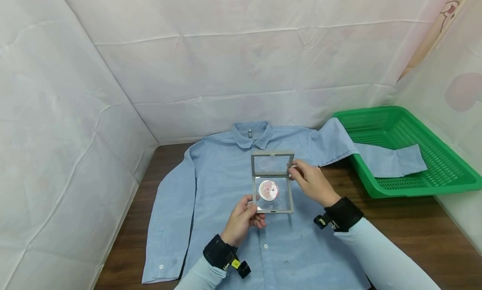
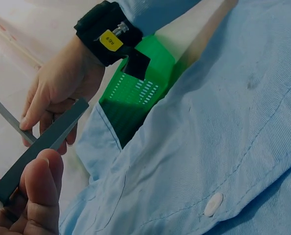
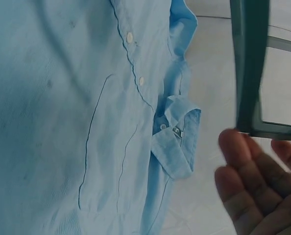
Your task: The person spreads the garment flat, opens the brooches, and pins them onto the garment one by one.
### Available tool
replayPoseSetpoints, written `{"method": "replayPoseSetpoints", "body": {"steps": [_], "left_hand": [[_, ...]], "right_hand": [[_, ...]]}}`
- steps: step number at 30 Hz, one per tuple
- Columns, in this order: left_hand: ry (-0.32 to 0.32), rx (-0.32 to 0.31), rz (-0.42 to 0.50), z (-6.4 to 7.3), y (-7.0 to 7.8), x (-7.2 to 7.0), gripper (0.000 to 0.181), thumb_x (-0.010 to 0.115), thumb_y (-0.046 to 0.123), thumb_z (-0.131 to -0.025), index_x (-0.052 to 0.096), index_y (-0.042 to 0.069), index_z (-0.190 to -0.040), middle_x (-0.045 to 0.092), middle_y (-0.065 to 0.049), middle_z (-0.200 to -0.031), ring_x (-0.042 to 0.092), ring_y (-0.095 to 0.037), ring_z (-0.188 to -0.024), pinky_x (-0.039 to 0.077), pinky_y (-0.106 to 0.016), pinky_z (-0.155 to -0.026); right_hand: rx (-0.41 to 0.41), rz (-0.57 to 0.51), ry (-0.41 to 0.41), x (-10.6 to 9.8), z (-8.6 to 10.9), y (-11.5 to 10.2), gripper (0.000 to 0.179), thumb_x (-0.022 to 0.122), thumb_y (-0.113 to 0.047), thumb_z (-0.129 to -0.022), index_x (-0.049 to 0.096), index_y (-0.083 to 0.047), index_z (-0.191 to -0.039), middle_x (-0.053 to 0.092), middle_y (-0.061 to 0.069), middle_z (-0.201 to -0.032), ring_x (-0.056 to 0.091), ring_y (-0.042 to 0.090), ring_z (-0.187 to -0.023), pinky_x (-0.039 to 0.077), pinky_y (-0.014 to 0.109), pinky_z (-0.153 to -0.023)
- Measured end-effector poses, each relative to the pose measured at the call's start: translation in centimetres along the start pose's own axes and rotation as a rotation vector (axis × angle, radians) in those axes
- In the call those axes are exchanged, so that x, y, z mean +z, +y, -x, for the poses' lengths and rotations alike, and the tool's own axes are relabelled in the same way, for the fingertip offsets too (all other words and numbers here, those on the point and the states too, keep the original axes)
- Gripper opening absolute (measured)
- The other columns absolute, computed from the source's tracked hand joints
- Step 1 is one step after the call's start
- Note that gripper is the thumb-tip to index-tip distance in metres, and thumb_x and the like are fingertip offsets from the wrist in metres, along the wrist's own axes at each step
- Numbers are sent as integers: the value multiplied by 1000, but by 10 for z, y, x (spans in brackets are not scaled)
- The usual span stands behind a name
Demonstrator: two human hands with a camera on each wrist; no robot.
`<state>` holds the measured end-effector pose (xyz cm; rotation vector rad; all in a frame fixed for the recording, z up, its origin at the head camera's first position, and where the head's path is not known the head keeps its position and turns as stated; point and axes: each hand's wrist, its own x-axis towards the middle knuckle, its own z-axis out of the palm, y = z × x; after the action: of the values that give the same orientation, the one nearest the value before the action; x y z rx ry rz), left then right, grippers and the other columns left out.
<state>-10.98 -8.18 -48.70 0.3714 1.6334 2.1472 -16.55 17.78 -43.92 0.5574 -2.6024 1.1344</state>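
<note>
A square hinged display case point(image 1: 273, 174) with a grey frame and clear panes is held unfolded above the shirt, its lid tilted up at the far side. A round pink-and-white disc point(image 1: 269, 190) sits in the near half. My left hand point(image 1: 241, 219) grips the lower left corner, thumb in front and fingers behind. At the lid's right edge, near the hinge, my right hand point(image 1: 310, 182) pinches the frame. In the left wrist view the case point(image 2: 42, 142) appears edge-on. The right wrist view shows the frame point(image 3: 253, 63) above the right fingertips point(image 3: 233, 147).
A light blue button-up shirt point(image 1: 222, 177) lies spread on the brown wooden table point(image 1: 124, 244), collar away from me. Its right-side sleeve point(image 1: 395, 160) reaches into a green perforated basket point(image 1: 444, 173) at the right. White cloth walls point(image 1: 241, 64) enclose the back and sides.
</note>
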Motion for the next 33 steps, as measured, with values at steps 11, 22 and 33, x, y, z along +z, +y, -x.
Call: {"method": "replayPoseSetpoints", "body": {"steps": [11,22,33], "left_hand": [[64,-16,12,-1,-4,-2,36,34,10,-105,29,-8,-135,59,-11,-85,65,-15,-67,55,-26,-61],[59,-18,12,0,-5,-2,37,34,13,-106,29,-7,-136,58,-12,-87,65,-15,-69,55,-27,-63],[54,-25,12,-1,-5,-3,35,31,9,-106,26,-9,-136,58,-16,-89,65,-16,-70,55,-27,-64]], "right_hand": [[-149,99,90,7,6,-8,20,68,-20,-91,62,-7,-105,62,-1,-89,57,12,-80,46,30,-64],[-257,193,-106,33,8,-25,54,77,-42,-80,63,-10,-120,56,0,-115,49,17,-106,45,38,-87],[-227,255,-117,46,7,-28,62,79,-44,-77,61,-9,-125,55,2,-117,48,18,-105,43,38,-87]]}}
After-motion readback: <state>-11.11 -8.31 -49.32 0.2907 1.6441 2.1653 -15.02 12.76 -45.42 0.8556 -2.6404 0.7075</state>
